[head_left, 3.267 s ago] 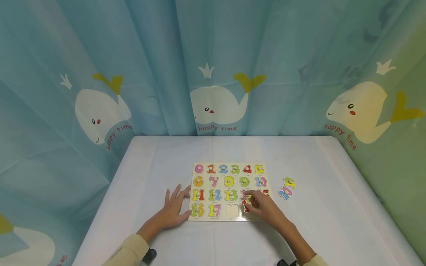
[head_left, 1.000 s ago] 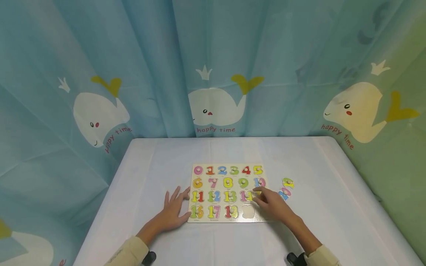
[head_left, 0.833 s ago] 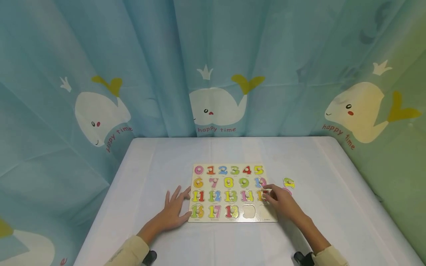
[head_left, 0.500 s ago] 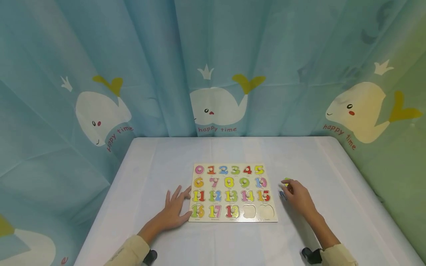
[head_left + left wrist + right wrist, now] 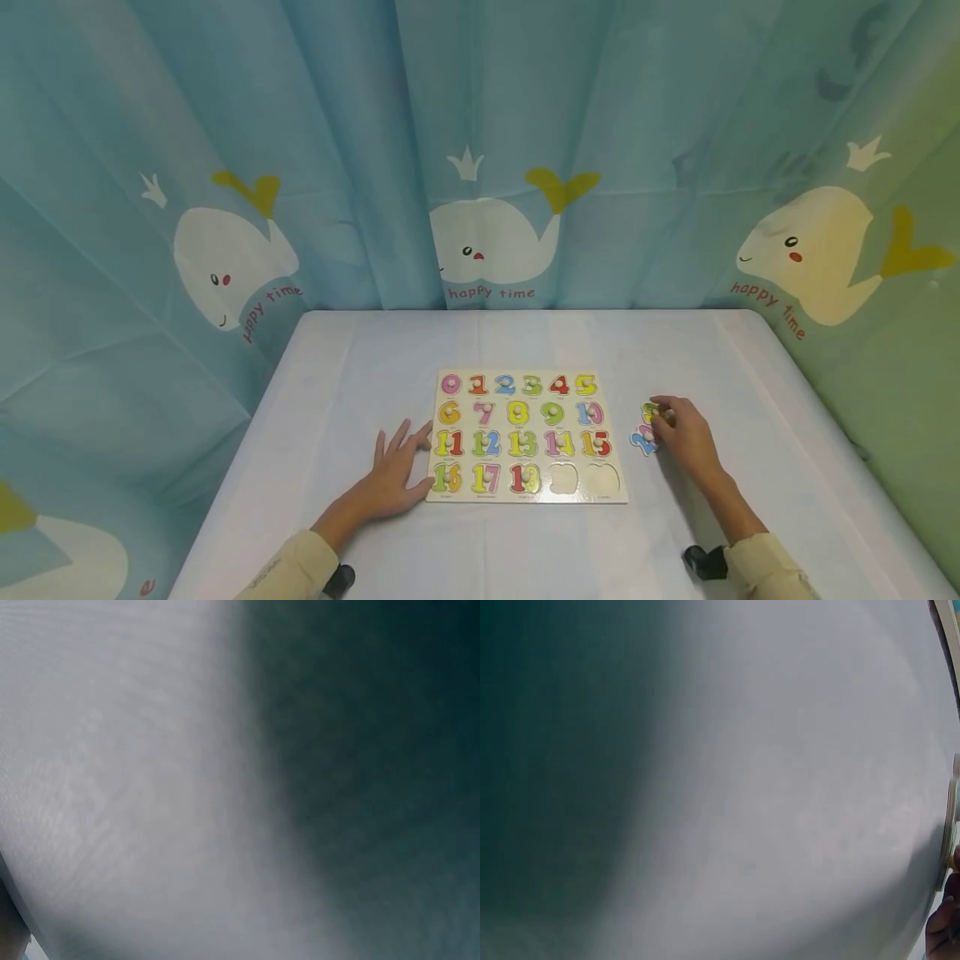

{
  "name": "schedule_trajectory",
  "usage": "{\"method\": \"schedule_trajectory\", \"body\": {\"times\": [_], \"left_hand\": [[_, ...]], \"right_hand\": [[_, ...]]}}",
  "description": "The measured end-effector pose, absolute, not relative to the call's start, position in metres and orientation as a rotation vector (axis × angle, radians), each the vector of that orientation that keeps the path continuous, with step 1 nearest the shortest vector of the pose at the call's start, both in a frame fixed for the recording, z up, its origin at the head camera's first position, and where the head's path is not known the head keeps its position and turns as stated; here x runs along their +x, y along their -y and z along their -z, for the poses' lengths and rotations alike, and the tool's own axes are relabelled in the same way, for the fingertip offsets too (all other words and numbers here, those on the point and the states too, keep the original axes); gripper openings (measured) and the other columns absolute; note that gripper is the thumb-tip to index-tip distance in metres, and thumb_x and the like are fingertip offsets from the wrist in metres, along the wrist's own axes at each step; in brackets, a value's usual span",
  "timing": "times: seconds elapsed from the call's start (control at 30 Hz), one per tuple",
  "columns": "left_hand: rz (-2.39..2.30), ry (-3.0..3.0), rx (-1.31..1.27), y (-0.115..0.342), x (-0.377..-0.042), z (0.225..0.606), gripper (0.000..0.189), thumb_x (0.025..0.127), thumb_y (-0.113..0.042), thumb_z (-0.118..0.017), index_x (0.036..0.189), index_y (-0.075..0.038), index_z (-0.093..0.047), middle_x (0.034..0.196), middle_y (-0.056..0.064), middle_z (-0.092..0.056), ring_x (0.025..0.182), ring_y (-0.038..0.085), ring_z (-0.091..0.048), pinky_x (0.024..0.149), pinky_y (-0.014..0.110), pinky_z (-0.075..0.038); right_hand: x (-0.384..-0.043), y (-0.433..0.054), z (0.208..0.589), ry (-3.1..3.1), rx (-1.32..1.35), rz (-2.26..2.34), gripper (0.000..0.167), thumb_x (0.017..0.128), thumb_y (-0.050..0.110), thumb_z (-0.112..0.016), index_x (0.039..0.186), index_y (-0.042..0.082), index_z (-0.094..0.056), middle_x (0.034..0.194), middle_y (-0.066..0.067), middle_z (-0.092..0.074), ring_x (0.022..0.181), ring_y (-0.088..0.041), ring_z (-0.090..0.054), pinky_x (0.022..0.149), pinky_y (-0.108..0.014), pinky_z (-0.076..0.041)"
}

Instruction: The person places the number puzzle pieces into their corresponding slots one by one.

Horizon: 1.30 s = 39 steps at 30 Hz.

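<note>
A wooden number puzzle board (image 5: 505, 479) lies on the table, with knobbed number pieces filling most of its recesses. Two recesses (image 5: 564, 478) at the right of the bottom row are bare. My left hand (image 5: 390, 479) rests beside the board with fingers spread, its thumb and fingertips at the left edge. To the right of the board, my right hand (image 5: 688, 442) pinches a yellow-and-green number piece (image 5: 648, 409), partly hidden by the fingers. Just below it lies a blue-and-pink 20 piece (image 5: 642, 442). The right wrist view catches only fingertips (image 5: 941, 934) at its right edge.
The table (image 5: 375, 350) has a white cover. Behind and beside it hangs a blue-green curtain (image 5: 360, 167) printed with whales. The left wrist view shows mostly blurred white tabletop (image 5: 135, 765) and a dark area.
The red-and-yellow piece that my right hand held now sits in the bottom row. That hand has moved right, off the board, to the loose pieces. My left hand has stayed put.
</note>
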State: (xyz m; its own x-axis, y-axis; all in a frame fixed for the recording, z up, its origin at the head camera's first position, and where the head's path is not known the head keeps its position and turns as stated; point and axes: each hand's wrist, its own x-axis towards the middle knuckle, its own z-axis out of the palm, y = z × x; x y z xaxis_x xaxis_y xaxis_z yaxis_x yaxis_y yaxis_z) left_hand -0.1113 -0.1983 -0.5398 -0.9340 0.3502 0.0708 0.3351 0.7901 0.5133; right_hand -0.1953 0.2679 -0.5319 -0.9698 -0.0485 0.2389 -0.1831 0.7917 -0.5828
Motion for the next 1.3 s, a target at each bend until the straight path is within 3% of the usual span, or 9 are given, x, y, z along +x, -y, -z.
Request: {"method": "schedule_trajectory", "body": {"times": [0.33,0.83,1.3], "left_hand": [[-0.817,-2.899,0.518,0.199,-0.113,0.54,0.071,0.086,-0.031,-0.061,0.146,-0.01,-0.029,0.13,0.0,-0.047,0.142,0.031,-0.005,0.106,0.059,0.008],[-0.848,-2.925,0.559,0.199,-0.112,0.541,0.073,0.084,-0.026,-0.06,0.146,-0.005,-0.028,0.119,0.001,-0.051,0.14,0.035,-0.01,0.104,0.062,0.005],[-0.817,-2.911,0.541,0.198,-0.111,0.537,0.069,0.085,-0.028,-0.059,0.144,-0.006,-0.03,0.13,0.002,-0.047,0.141,0.035,-0.008,0.105,0.061,0.006]], "right_hand": [[-0.201,-0.273,0.531,2.774,0.203,-0.894,0.03,0.084,-0.002,-0.064,0.114,-0.002,-0.061,0.097,-0.018,-0.065,0.078,-0.027,-0.058,0.064,-0.04,-0.046],[-0.194,-0.264,0.518,2.767,0.199,-0.892,0.03,0.083,-0.002,-0.066,0.113,-0.003,-0.061,0.092,-0.016,-0.064,0.069,-0.02,-0.055,0.05,-0.027,-0.041],[-0.185,-0.234,0.51,2.773,0.31,-0.88,0.035,0.082,0.001,-0.069,0.115,0.001,-0.06,0.09,-0.009,-0.063,0.067,-0.013,-0.048,0.048,-0.027,-0.041]]}}
